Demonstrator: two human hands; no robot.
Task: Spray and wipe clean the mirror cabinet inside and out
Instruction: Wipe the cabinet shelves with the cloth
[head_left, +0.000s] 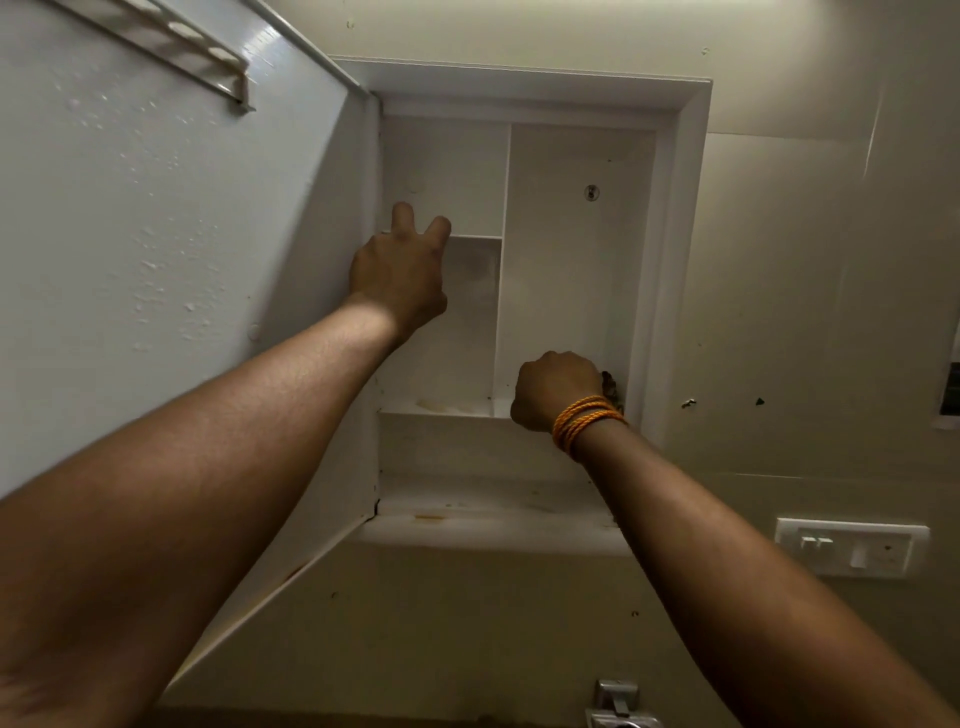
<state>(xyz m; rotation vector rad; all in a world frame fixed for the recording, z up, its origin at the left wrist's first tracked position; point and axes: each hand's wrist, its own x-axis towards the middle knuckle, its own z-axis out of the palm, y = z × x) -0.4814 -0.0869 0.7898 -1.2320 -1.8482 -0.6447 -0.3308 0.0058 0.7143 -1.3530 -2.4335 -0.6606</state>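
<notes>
Reaching up from below, I have the mirror cabinet (519, 312) fixed to the wall above me with its one door (156, 234) swung wide to my left; the door looks thin and light on its hinges, so I judge it would swing or flex if I leaned on it, and its painted inside face is speckled with droplets or bumps that should wipe off a hard, slick surface. A single toothbrush rack (197, 47) with holes sits near the door's top. My left hand (397, 270) rests at the cabinet's left inner wall, fingers fairly straight and spread, gripping nothing, steadying me at the small upper shelf (475, 237). The body seems rigid moulded plastic or painted board, best braced at the frame or a shelf edge, not the door. I count one upright divider (501, 260), a left column split by that shelf, one tall right compartment, and one wide lower shelf (488, 499) with rusty stains. My right hand (556, 389), with orange thread (584, 418) wound at the wrist, is closed on a dark scrubber or cloth (610, 384), mostly hidden, pressed low in the right compartment; it looks soft. Two switch plates are on the wall: one (852, 545) lower right, another cut off by the right edge.
</notes>
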